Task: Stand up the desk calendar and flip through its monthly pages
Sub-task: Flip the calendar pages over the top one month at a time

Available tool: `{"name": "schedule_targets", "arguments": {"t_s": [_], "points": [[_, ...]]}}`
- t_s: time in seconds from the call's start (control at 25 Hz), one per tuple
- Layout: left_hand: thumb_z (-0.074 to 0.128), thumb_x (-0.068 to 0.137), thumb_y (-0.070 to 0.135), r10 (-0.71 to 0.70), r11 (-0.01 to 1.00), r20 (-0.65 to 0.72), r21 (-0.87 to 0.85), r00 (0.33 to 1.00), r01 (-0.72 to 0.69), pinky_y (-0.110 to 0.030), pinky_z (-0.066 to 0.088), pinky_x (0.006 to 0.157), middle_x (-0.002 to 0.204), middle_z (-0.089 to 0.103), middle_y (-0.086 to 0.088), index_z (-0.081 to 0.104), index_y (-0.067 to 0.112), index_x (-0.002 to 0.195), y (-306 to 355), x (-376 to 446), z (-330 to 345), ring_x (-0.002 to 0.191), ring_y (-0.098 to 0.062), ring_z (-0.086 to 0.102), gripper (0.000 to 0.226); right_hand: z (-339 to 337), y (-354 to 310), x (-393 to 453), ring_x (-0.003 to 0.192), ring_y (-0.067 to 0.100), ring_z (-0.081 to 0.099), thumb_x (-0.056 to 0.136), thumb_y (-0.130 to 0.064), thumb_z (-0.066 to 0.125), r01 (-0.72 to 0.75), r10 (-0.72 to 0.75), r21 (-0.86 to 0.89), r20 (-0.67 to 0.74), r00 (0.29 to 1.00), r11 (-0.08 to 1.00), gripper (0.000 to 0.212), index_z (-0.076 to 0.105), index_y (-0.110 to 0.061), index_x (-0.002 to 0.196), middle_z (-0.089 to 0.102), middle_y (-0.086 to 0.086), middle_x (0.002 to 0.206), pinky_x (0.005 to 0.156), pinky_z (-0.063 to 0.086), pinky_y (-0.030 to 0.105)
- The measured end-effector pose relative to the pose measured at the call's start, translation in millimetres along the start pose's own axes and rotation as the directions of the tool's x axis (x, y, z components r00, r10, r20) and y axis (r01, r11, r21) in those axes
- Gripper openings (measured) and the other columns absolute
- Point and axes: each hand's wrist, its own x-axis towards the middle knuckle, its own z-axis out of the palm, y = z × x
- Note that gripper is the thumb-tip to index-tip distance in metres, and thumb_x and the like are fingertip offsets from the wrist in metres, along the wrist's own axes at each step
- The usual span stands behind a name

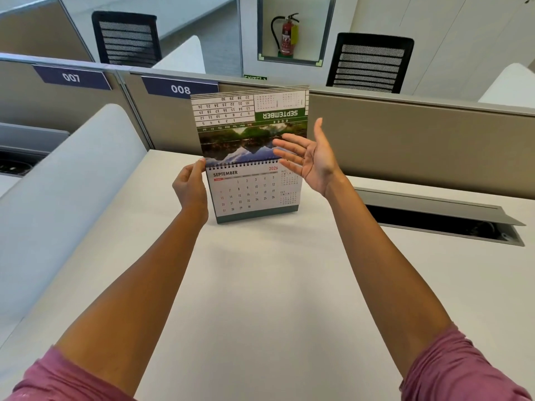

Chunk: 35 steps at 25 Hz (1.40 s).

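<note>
The desk calendar (pixel 252 195) stands upright on the white desk (pixel 275 285), its front page reading SEPTEMBER 2026. One page (pixel 249 123) is raised straight up above the spiral binding, its printing upside down with a green SEPTEMBER band and a landscape photo. My left hand (pixel 191 189) grips the calendar's left edge near the binding. My right hand (pixel 307 157) is spread, fingers apart, at the right edge of the raised page, palm turned toward it; whether the fingertips touch the page I cannot tell.
A tan partition (pixel 405 140) with labels 007 and 008 runs behind the desk. An open cable tray (pixel 440 224) lies at the right. A grey side divider (pixel 58 204) stands at the left. Two black chairs and a fire extinguisher (pixel 286 33) are beyond.
</note>
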Motion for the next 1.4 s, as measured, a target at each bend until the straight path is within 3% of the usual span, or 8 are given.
{"name": "schedule_targets", "arguments": {"t_s": [0.08,0.2,0.32,0.48,0.6,0.72,0.92,1.4], "points": [[0.061,0.095,0.038,0.012,0.999,-0.007,0.033,1.000,-0.012,-0.016,0.044,0.053,0.073,0.073,0.016,0.066,0.022,0.090,-2,3,0,0.073,-0.008,0.062,0.018,-2,3,3,0.105,0.025,0.071,0.094,-0.068,0.025,0.015,-0.015,-0.023,-0.031,0.999,1.000,0.078,0.056,-0.007,0.131,0.073,0.010,0.117,0.071,0.061,0.028],[0.068,0.092,0.035,0.001,1.000,-0.025,0.027,1.000,-0.001,-0.017,0.047,0.053,0.084,0.074,0.006,0.064,0.020,0.092,-3,5,2,0.075,-0.011,0.065,0.015,-10,14,4,0.093,0.019,0.074,0.098,-0.059,0.033,0.097,-0.109,-0.069,-0.191,0.976,0.993,0.058,0.065,-0.015,0.118,0.076,0.005,0.106,0.069,0.059,0.024],[0.069,0.093,0.028,0.002,1.000,-0.033,-0.008,0.999,-0.003,-0.017,0.051,0.054,0.086,0.073,0.003,0.063,0.020,0.091,-3,6,2,0.077,-0.011,0.066,0.010,-25,33,3,0.083,0.010,0.072,0.100,-0.046,0.043,0.175,-0.217,-0.140,-0.401,0.890,0.975,0.040,0.069,-0.019,0.110,0.078,0.001,0.096,0.068,0.056,0.021],[0.068,0.093,0.019,-0.012,0.999,-0.045,-0.043,0.999,0.010,-0.014,0.051,0.051,0.090,0.070,0.002,0.065,0.012,0.106,-2,9,2,0.078,-0.011,0.067,0.015,-43,64,6,0.085,0.012,0.069,0.098,-0.028,0.052,0.132,-0.277,-0.287,-0.554,0.785,0.949,0.024,0.070,-0.015,0.108,0.075,0.000,0.095,0.072,0.054,0.024],[0.067,0.094,0.017,-0.014,0.999,-0.036,-0.041,0.999,0.013,-0.009,0.047,0.047,0.089,0.069,0.002,0.068,0.012,0.102,-1,10,3,0.072,-0.008,0.066,0.010,-54,90,7,0.100,0.020,0.067,0.096,-0.015,0.054,0.043,-0.334,-0.467,-0.563,0.756,0.883,0.023,0.069,-0.008,0.112,0.073,0.007,0.110,0.088,0.054,0.032],[0.066,0.095,0.021,-0.023,1.000,-0.023,-0.014,0.999,0.023,-0.008,0.046,0.044,0.084,0.070,0.003,0.067,0.015,0.094,-3,9,2,0.069,-0.006,0.065,0.006,-58,108,4,0.112,0.021,0.061,0.095,-0.012,0.057,-0.078,-0.291,-0.578,-0.517,0.805,0.812,0.030,0.062,-0.006,0.124,0.065,0.009,0.127,0.094,0.047,0.027],[0.067,0.094,0.025,-0.030,0.999,-0.024,-0.012,0.999,0.029,-0.007,0.044,0.042,0.081,0.071,0.003,0.065,0.015,0.091,-5,8,0,0.064,-0.004,0.064,0.011,-52,124,-2,0.127,0.030,0.051,0.092,-0.015,0.065,-0.138,-0.255,-0.681,-0.443,0.860,0.719,0.045,0.054,-0.006,0.135,0.055,0.014,0.139,0.104,0.045,0.038],[0.066,0.095,0.027,-0.046,0.999,-0.025,0.027,0.999,0.047,-0.006,0.042,0.039,0.084,0.071,0.000,0.061,0.014,0.090,-1,7,1,0.069,-0.008,0.062,0.014,-45,134,-14,0.120,0.027,0.058,0.089,-0.016,0.069,-0.090,-0.318,-0.587,-0.555,0.769,0.805,0.037,0.063,-0.008,0.125,0.063,0.011,0.131,0.096,0.048,0.031]]}}
